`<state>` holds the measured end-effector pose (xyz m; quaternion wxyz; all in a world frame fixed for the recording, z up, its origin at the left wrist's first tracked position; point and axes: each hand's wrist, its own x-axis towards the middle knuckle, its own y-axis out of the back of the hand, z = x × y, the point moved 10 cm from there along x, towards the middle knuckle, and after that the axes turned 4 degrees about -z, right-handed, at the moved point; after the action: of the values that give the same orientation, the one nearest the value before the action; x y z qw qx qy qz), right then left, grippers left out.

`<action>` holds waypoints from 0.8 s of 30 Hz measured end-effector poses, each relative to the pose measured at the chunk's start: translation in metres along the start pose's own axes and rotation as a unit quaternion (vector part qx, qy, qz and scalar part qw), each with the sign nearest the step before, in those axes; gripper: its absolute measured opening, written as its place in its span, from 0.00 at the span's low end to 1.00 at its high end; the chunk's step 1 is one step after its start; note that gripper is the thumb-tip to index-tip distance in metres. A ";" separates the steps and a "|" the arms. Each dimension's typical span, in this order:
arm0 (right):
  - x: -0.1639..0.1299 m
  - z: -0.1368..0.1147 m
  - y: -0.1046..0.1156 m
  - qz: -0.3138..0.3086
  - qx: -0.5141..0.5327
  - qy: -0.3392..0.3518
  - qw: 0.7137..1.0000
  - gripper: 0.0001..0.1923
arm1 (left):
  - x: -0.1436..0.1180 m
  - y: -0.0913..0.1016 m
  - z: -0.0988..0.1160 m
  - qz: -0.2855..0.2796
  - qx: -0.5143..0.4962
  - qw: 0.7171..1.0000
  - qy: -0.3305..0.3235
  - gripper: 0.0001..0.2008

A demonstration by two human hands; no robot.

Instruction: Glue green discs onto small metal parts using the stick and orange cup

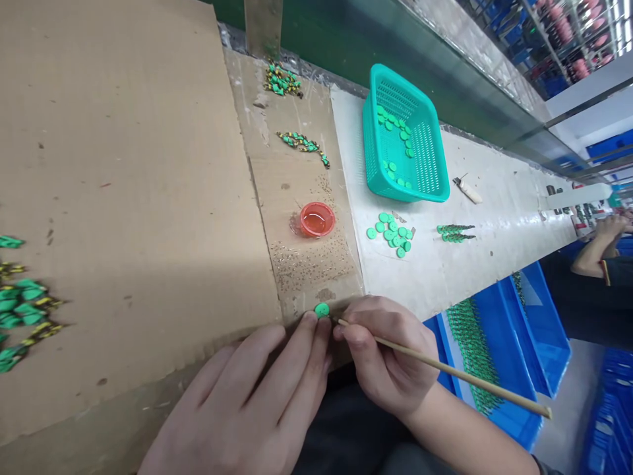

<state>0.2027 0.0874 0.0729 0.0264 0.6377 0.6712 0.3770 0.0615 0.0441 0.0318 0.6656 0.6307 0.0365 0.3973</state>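
My left hand (257,396) has its fingertips pressed together at a small round green disc (322,309), held near the cardboard's front edge. In my right hand (390,349) is a thin wooden stick (465,377), pinched near its narrow end. That end points at the disc from the right; whether they touch I cannot tell. Beyond the hands stands a small red cup (317,220) with clear liquid in it. Tiny brown specks (306,264) are scattered around the cup.
A teal basket (440,165) holds several green discs, with a loose disc pile (393,234) before it. Green-and-black pieces (452,233) lie further right. Green-and-yellow pieces (30,310) lie left, others (284,80) at the back. Blue bins (514,336) stand right; a person's arm (596,244) shows beyond.
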 end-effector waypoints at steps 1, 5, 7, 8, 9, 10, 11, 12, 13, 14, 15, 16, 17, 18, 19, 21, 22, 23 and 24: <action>0.000 0.000 0.000 0.000 0.000 -0.002 1.000 0.06 | 0.000 0.001 0.000 0.002 0.000 1.000 0.001 0.17; 0.000 0.001 0.000 0.000 0.003 -0.006 1.000 0.07 | 0.001 0.001 -0.002 -0.002 0.004 1.000 0.000 0.16; 0.000 0.001 -0.001 -0.002 0.007 -0.005 1.000 0.06 | 0.000 0.000 0.000 -0.006 0.010 1.000 -0.008 0.16; 0.000 0.001 -0.001 -0.002 0.010 -0.004 1.000 0.06 | -0.001 -0.001 0.000 -0.007 0.010 1.000 -0.010 0.16; 0.000 0.001 -0.001 -0.002 0.011 -0.004 1.000 0.06 | -0.001 -0.001 0.000 -0.005 0.009 1.000 -0.006 0.16; 0.000 0.001 -0.001 -0.002 0.011 -0.003 1.000 0.06 | -0.002 -0.001 0.000 -0.005 0.006 1.000 -0.001 0.16; 0.000 0.001 -0.001 -0.003 0.010 -0.002 1.000 0.06 | -0.002 -0.002 -0.001 -0.004 0.003 1.000 0.002 0.16; 0.000 0.001 -0.001 -0.004 0.007 -0.003 1.000 0.07 | -0.003 -0.002 -0.001 -0.004 0.001 1.000 0.002 0.16; 0.001 0.001 -0.002 -0.006 0.003 -0.004 1.000 0.07 | -0.003 -0.002 -0.001 -0.005 0.002 1.000 -0.001 0.17; 0.001 0.002 -0.002 -0.008 -0.001 -0.005 1.000 0.07 | -0.003 -0.002 0.000 -0.006 0.004 1.000 -0.006 0.16; 0.001 0.002 -0.002 -0.009 -0.003 -0.007 1.000 0.07 | -0.002 -0.002 0.000 -0.007 0.006 1.000 -0.014 0.16; 0.001 0.002 -0.002 -0.009 -0.005 -0.009 1.000 0.07 | -0.002 -0.002 0.001 -0.007 0.007 1.000 -0.019 0.16; 0.002 0.003 -0.002 -0.011 -0.005 -0.011 1.000 0.07 | -0.001 -0.001 0.000 -0.007 0.008 1.000 -0.020 0.16; 0.002 0.003 -0.002 -0.013 -0.005 -0.011 1.000 0.06 | -0.001 -0.001 -0.001 -0.007 0.010 1.000 -0.019 0.16; 0.002 0.003 -0.002 -0.014 -0.005 -0.010 1.000 0.06 | -0.001 0.000 -0.001 -0.007 0.011 1.000 -0.020 0.16; 0.002 0.002 -0.003 -0.019 -0.013 -0.006 1.000 0.05 | -0.001 0.000 -0.002 -0.007 0.013 1.000 -0.020 0.16; 0.001 0.001 -0.003 -0.022 -0.019 -0.003 1.000 0.06 | -0.001 0.000 -0.002 -0.007 0.013 1.000 -0.019 0.17; 0.001 0.000 -0.003 -0.024 -0.025 -0.003 0.999 0.06 | -0.002 0.000 -0.002 -0.006 0.012 1.000 -0.018 0.17; 0.000 0.000 -0.002 -0.024 -0.028 -0.002 0.999 0.06 | -0.002 0.000 -0.002 -0.006 0.011 1.000 -0.018 0.17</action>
<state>0.2006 0.0875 0.0718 0.0552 0.6211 0.6754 0.3937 0.0593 0.0446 0.0304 0.6617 0.6447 0.0319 0.3814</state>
